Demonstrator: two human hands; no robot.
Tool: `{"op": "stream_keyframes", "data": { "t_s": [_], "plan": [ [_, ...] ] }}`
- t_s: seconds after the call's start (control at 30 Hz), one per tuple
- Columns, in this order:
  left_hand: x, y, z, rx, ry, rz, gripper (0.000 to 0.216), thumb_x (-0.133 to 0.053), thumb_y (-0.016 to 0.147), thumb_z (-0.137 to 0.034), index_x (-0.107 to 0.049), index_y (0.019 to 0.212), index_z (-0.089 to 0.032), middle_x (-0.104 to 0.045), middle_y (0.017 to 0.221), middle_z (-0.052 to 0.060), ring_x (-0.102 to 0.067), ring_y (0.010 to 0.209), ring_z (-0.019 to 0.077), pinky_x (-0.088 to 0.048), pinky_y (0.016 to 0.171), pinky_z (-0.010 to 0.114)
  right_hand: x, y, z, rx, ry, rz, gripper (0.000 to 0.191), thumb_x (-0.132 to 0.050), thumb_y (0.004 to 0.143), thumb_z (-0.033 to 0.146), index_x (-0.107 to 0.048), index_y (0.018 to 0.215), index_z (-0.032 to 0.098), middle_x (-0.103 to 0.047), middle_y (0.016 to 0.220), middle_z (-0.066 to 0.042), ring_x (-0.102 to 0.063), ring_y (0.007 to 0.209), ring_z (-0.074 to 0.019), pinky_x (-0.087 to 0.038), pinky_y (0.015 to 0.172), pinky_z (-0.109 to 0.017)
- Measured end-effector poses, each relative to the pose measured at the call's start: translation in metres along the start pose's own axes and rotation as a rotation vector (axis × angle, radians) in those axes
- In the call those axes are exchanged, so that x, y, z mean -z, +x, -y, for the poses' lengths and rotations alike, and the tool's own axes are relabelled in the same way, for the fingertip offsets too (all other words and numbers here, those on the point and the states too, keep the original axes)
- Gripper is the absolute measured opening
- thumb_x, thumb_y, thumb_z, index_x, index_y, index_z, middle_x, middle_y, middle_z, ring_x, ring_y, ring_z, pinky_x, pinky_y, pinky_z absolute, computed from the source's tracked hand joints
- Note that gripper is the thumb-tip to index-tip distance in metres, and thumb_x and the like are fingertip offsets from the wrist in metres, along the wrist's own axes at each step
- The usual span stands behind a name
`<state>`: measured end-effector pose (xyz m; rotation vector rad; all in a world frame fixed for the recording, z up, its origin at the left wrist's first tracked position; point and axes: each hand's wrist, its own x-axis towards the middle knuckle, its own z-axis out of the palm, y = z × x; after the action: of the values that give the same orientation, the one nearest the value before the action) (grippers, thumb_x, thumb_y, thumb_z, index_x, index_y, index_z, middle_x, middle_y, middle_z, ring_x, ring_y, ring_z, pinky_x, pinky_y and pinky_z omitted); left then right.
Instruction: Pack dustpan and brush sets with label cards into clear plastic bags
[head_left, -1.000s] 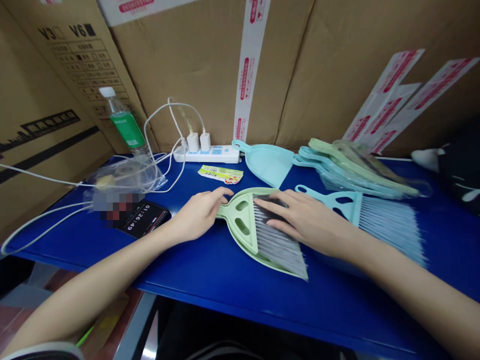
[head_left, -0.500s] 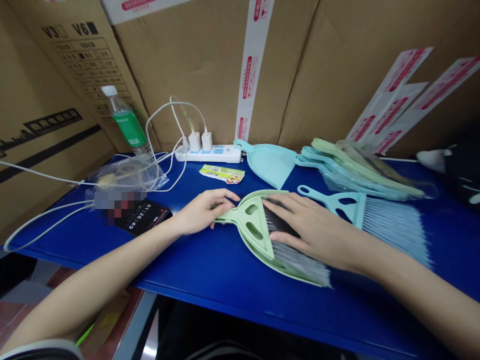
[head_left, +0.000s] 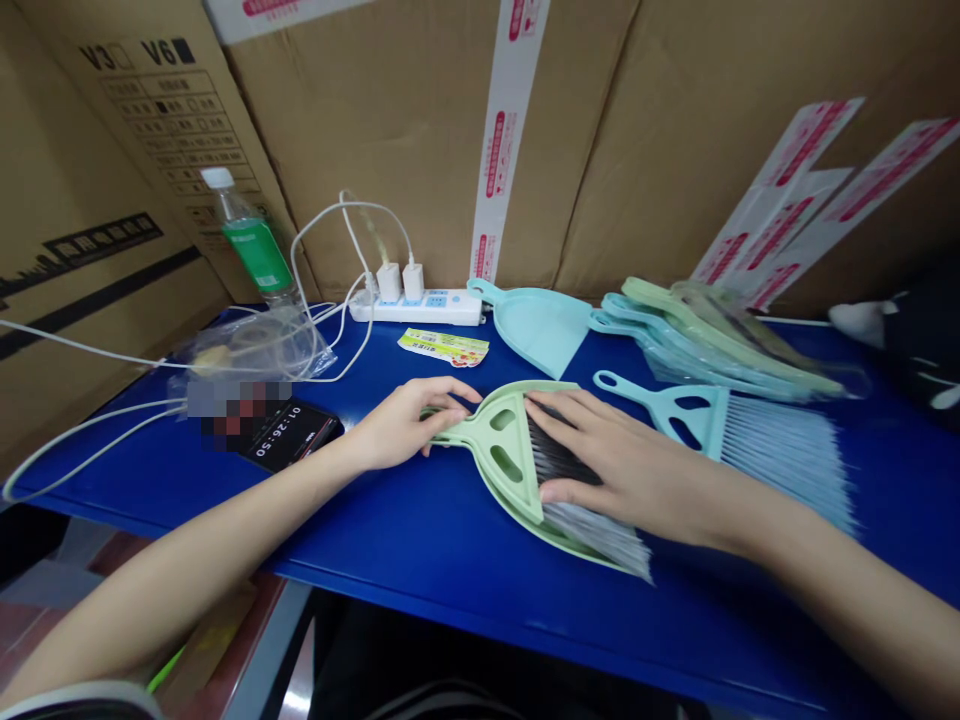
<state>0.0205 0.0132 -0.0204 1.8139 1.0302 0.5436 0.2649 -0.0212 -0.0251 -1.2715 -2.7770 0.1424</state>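
A light green hand brush [head_left: 519, 440] lies nested on a matching green dustpan [head_left: 517, 516] on the blue table. My left hand [head_left: 401, 425] is closed round their handles, thumb on top. My right hand [head_left: 637, 465] rests flat over the brush's dark and grey bristles, fingers slightly spread, covering part of them and the pan's far edge. Beyond my right wrist a light blue brush [head_left: 784, 445] lies with its bristles to the right. A light blue dustpan [head_left: 544, 322] sits behind, near the cardboard.
Bagged dustpan sets [head_left: 727, 345] are piled at the back right. A power strip [head_left: 427, 308] with chargers and white cables stands at the back. On the left are a bottle [head_left: 259, 255], a plastic bag [head_left: 255, 345] and a phone [head_left: 292, 435]. A printed card [head_left: 444, 346] lies mid-table.
My right hand has shifted very slightly on the bristles, and the bristle tips sit a little further left. My left hand keeps its hold on the handles.
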Motion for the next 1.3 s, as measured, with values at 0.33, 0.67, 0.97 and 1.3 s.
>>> {"op": "stream_keyframes", "data": {
  "t_s": [0.33, 0.67, 0.97, 1.3],
  "plan": [
    [0.001, 0.0, -0.002, -0.009, -0.009, 0.018, 0.021, -0.052, 0.085, -0.019, -0.062, 0.101, -0.012, -0.064, 0.085, 0.005, -0.06, 0.071, 0.0132, -0.044, 0.04, 0.014, -0.003, 0.0, -0.003, 0.035, 0.045, -0.013, 0.081, -0.035, 0.087, 0.07, -0.039, 0.146, 0.014, -0.046, 0.144, -0.02, -0.041, 0.132, -0.0367, -0.045, 0.097, -0.057],
    [0.004, -0.002, 0.002, -0.101, 0.197, 0.044, 0.026, -0.053, 0.086, -0.015, -0.064, 0.109, -0.016, -0.071, 0.09, 0.003, -0.063, 0.068, 0.0113, -0.052, 0.066, 0.025, -0.013, 0.001, -0.004, 0.076, -0.035, -0.087, 0.08, -0.035, 0.088, 0.068, -0.038, 0.146, 0.013, -0.048, 0.142, -0.021, -0.045, 0.129, -0.0364, -0.047, 0.095, -0.055],
    [0.01, -0.013, -0.009, -0.131, 0.61, 0.08, 0.04, -0.045, 0.092, -0.014, -0.059, 0.127, -0.029, -0.069, 0.118, 0.001, -0.065, 0.107, 0.0202, -0.049, 0.091, 0.033, 0.002, 0.009, -0.009, 0.174, -0.178, -0.171, 0.054, -0.022, 0.099, 0.045, -0.066, 0.119, 0.019, -0.068, 0.118, -0.011, -0.064, 0.1, -0.0273, -0.051, 0.082, -0.045],
    [0.012, -0.018, -0.011, -0.122, 0.972, 0.089, 0.057, -0.043, 0.083, -0.001, -0.058, 0.128, -0.032, -0.07, 0.116, 0.001, -0.068, 0.099, 0.0237, -0.052, 0.08, 0.034, 0.016, 0.089, -0.018, 0.18, -0.499, -0.145, 0.031, -0.044, 0.086, 0.006, -0.073, 0.093, 0.016, -0.071, 0.082, -0.011, -0.062, 0.083, -0.0239, -0.042, 0.066, -0.034]
  ]
}}
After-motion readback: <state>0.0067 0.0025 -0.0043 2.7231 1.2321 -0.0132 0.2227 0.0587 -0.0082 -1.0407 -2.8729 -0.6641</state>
